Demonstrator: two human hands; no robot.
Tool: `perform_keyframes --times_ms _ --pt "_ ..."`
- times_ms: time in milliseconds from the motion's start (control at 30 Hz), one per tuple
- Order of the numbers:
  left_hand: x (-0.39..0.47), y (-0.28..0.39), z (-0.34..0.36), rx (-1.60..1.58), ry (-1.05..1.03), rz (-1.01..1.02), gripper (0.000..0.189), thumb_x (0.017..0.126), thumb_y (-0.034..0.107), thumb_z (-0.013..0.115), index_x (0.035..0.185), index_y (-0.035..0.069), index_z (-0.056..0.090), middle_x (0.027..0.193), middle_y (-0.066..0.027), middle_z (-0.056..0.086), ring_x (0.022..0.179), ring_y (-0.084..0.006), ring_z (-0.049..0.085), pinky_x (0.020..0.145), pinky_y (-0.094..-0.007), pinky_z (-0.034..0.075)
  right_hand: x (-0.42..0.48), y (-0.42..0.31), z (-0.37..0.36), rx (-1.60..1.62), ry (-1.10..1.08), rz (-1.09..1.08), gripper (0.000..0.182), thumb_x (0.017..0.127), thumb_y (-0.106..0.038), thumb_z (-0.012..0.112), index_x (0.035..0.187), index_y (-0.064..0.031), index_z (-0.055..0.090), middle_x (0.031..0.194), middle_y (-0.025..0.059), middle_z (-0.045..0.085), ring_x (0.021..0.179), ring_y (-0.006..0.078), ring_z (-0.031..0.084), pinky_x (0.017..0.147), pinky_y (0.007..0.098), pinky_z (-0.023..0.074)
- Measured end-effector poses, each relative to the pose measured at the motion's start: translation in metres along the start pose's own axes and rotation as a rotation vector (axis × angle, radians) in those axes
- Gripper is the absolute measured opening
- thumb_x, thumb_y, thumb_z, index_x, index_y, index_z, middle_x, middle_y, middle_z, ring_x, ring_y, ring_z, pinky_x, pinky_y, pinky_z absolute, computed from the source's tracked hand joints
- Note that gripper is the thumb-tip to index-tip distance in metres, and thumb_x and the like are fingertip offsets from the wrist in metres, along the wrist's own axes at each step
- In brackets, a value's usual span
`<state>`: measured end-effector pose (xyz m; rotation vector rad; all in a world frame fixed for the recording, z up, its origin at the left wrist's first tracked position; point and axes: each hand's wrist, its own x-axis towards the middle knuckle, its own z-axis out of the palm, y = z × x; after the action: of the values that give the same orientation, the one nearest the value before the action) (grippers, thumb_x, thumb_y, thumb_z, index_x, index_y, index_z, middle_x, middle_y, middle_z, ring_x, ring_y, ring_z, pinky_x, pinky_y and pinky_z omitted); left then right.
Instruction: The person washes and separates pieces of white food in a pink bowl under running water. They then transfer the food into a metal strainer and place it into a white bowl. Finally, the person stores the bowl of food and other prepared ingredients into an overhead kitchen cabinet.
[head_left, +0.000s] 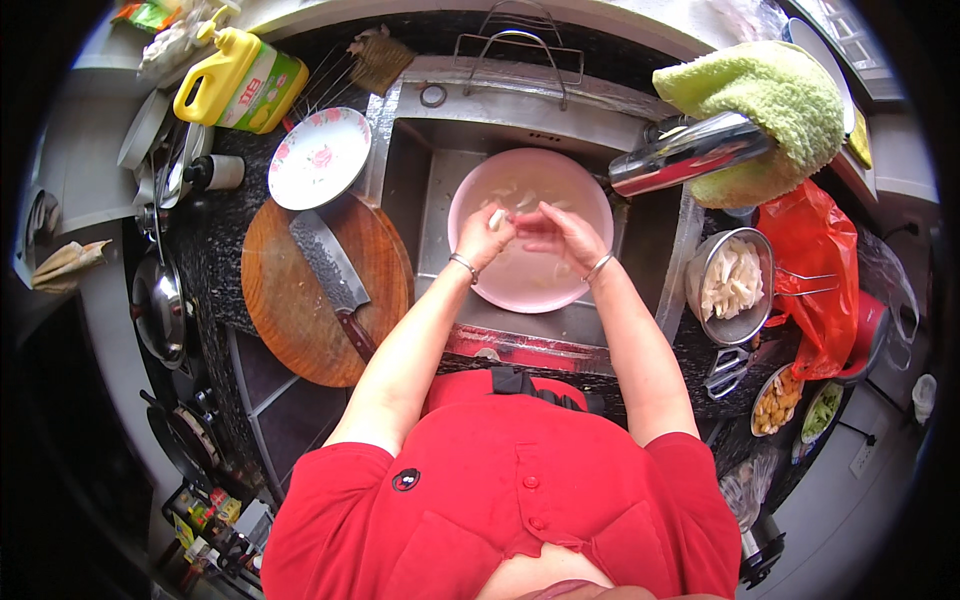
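A pink plastic basin (480, 281) of cloudy water sits inside a stainless steel sink (435, 225). Several pale food pieces, perhaps mushroom, lie in the water. Over the basin, my left hand (484, 238) pinches a small white piece (496, 219) between thumb and fingers. Close on its right is my right hand (566, 236), fingers apart and blurred, with nothing visible in it. To the right of the sink, a metal strainer (769, 259) with a wire handle holds more pale torn pieces (733, 281).
A cleaver (330, 262) lies on a round wooden chopping board (277, 315), beside a floral plate (319, 157). A chrome faucet (686, 154), draped with a green towel (780, 112), reaches over the sink. Scissors (727, 375) and a red plastic bag (814, 277) are at right.
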<state>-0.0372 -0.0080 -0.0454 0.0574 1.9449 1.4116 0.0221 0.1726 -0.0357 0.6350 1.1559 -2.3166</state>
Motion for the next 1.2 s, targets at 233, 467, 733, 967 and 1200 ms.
perform_keyframes --times_ms 233,467,733,967,1200 --pt "-0.004 0.015 -0.028 -0.643 -0.036 -0.177 0.011 0.08 0.011 0.062 0.084 0.001 0.058 0.082 -0.0062 0.06 0.066 -0.0126 0.056 0.058 -0.0257 0.047 0.018 0.036 -0.03 -1.676 0.399 -0.148 0.051 0.078 -0.027 0.057 0.124 -0.0052 0.048 0.126 0.0207 0.046 0.11 0.0366 0.048 0.093 0.0425 0.0396" --pt "-0.01 0.037 -0.039 -1.023 -0.185 -0.13 0.006 0.078 0.002 0.054 0.083 0.0 0.057 0.094 -0.0162 0.062 0.096 -0.0323 0.061 0.085 -0.0399 0.051 0.014 0.074 -0.021 -1.628 -0.225 0.134 0.039 0.07 -0.014 0.055 0.107 -0.0051 0.058 0.096 0.0228 0.061 0.092 0.0358 0.059 0.083 0.0404 0.0456" --pt "-0.015 0.038 -0.061 -1.204 -0.064 -0.183 0.011 0.08 0.001 0.059 0.09 0.002 0.056 0.088 -0.0138 0.061 0.087 -0.0303 0.063 0.075 -0.0405 0.055 0.023 0.033 -0.034 -1.204 0.271 -0.268 0.026 0.081 -0.013 0.049 0.104 -0.0038 0.057 0.093 0.0226 0.06 0.087 0.0362 0.058 0.077 0.0421 0.0458" --pt "-0.026 0.05 -0.068 -1.219 -0.054 -0.194 0.011 0.082 0.001 0.057 0.093 0.002 0.058 0.087 -0.0126 0.063 0.086 -0.0288 0.063 0.076 -0.0399 0.055 0.106 0.054 -0.036 -1.155 0.544 -0.222 0.039 0.086 -0.031 0.043 0.114 -0.0069 0.054 0.118 0.0173 0.053 0.104 0.0351 0.051 0.09 0.039 0.0394" --pt "-0.038 0.057 -0.077 -1.216 -0.04 -0.194 0.011 0.081 0.002 0.057 0.092 0.004 0.058 0.088 -0.0129 0.063 0.087 -0.0277 0.063 0.076 -0.0384 0.054 0.102 0.044 0.034 -1.318 0.012 -0.243 0.045 0.083 -0.043 0.047 0.11 -0.0086 0.059 0.111 0.0166 0.058 0.099 0.0322 0.055 0.089 0.0379 0.041"
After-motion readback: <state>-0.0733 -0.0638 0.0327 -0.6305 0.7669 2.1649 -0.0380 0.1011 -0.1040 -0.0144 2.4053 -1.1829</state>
